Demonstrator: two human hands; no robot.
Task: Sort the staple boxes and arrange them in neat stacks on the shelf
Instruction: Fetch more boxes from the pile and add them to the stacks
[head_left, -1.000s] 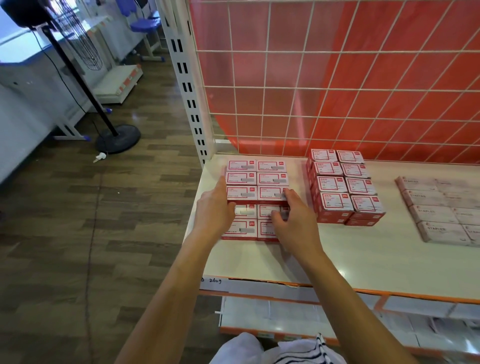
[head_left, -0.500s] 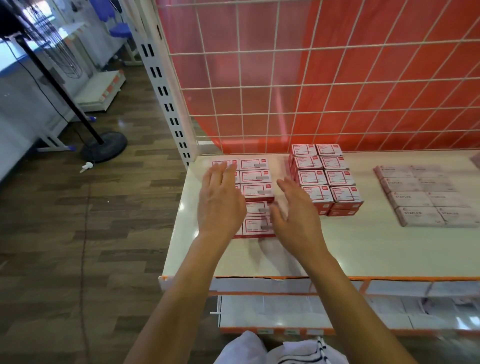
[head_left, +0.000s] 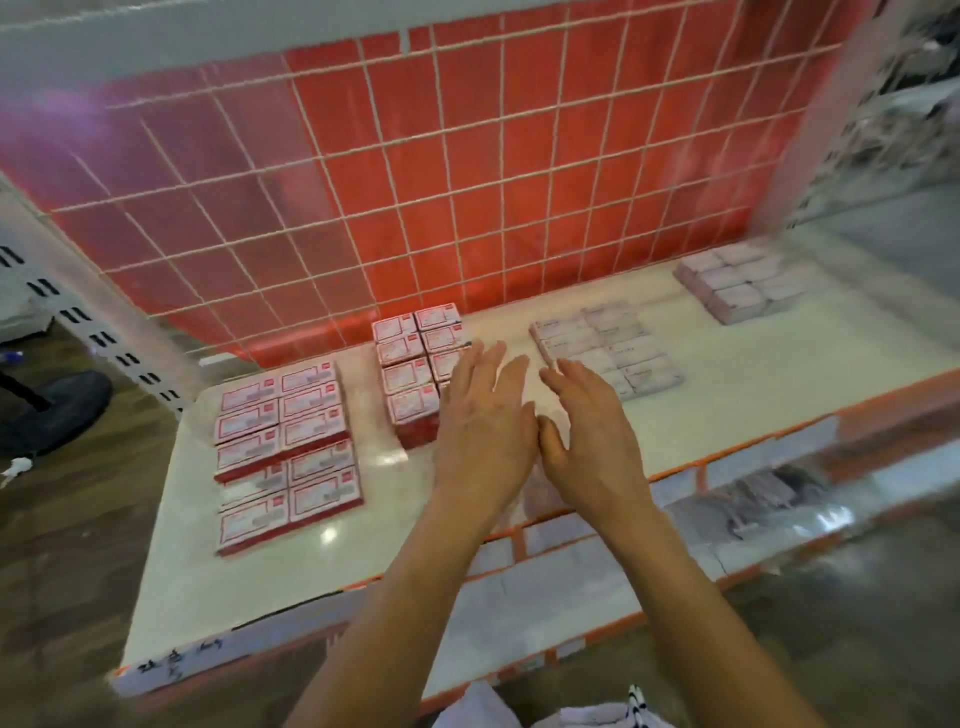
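Observation:
Red-and-white staple boxes lie in a low two-column block (head_left: 288, 449) at the left of the white shelf (head_left: 727, 395). A taller stack of the same boxes (head_left: 410, 371) stands to its right, near the back. My left hand (head_left: 483, 431) hovers flat and empty in front of that taller stack, covering its right front corner. My right hand (head_left: 587, 436) is beside it, fingers straight, holding nothing. Pale grey staple boxes form a group (head_left: 608, 348) just beyond my right hand and another group (head_left: 737, 283) at the far right.
A red panel with a white wire grid (head_left: 467, 182) backs the shelf. A white slotted upright (head_left: 93, 338) stands at the left. A lower shelf (head_left: 753, 499) with orange edging sits below. A dark fan base (head_left: 47, 410) rests on the wooden floor.
Both hands have left the low left block and moved right, now in front of the taller stack. The view has swung right and is blurred.

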